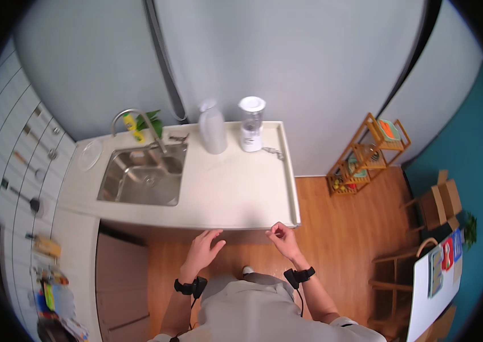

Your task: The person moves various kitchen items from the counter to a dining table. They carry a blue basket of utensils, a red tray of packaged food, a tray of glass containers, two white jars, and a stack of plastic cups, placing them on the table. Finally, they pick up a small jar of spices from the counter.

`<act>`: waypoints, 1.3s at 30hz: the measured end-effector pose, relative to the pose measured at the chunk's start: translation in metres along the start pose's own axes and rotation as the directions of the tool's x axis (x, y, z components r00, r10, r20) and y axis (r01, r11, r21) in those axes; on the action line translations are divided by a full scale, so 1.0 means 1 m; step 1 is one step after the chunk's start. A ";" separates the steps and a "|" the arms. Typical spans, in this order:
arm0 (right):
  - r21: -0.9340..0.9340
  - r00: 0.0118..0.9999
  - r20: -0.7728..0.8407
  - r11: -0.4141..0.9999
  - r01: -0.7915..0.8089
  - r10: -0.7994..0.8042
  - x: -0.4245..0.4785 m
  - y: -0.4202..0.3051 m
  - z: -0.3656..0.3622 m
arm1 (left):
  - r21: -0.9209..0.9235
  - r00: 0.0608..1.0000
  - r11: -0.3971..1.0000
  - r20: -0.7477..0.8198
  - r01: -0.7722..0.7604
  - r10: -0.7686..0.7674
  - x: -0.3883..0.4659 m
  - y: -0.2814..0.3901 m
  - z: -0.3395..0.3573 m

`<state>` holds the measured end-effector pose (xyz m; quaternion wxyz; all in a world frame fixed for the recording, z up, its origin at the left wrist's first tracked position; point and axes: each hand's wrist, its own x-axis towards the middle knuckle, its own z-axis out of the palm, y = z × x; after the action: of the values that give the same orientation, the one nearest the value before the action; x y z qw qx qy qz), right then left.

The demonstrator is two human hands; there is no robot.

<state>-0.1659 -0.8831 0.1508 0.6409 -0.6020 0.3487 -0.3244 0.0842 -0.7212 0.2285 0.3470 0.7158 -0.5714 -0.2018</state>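
My left hand (pixel 202 249) is in front of the front edge of a white countertop (pixel 233 192). Its thumb stands apart from the fingers and nothing is in it. Just at the right front corner of the same counter, my right hand (pixel 285 243) has its fingers curled in towards the thumb, with no object visible in it. Each wrist wears a black strap with a small device and a cable. Beyond the hands, at the back of the counter, stand a grey pitcher (pixel 212 130) and a white blender (pixel 251 128) with a clear jar. The blender's cord (pixel 273 151) lies beside its base.
Left of the pitcher is a stainless steel sink (pixel 147 181) with a curved faucet (pixel 156 132), yellow bottles (pixel 132 126) and a clear lid (pixel 90 154). Utensils hang on the tiled wall. A wooden shelf rack (pixel 367 158) stands right; a white table (pixel 423 290) and chairs are lower right.
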 end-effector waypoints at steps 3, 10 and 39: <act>-0.026 0.995 -0.101 1.000 -0.005 0.003 0.011 -0.001 -0.020 | -0.019 0.997 0.997 0.031 -0.076 0.076 0.054 0.002 0.008; -0.083 0.935 -0.352 0.993 -0.079 0.045 0.048 -0.015 -0.040 | -0.008 0.984 0.989 -0.104 -0.146 0.145 0.162 -0.031 -0.007; -0.365 0.924 -0.355 0.931 -0.001 -0.138 0.413 -0.073 0.023 | -0.473 0.924 0.878 -0.301 0.071 -0.236 0.402 -0.142 -0.028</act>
<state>0.0794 -1.2202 0.2010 0.4300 -0.6473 0.4963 -0.3871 0.3064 -1.0838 0.1874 0.5826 0.6830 -0.3781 -0.2264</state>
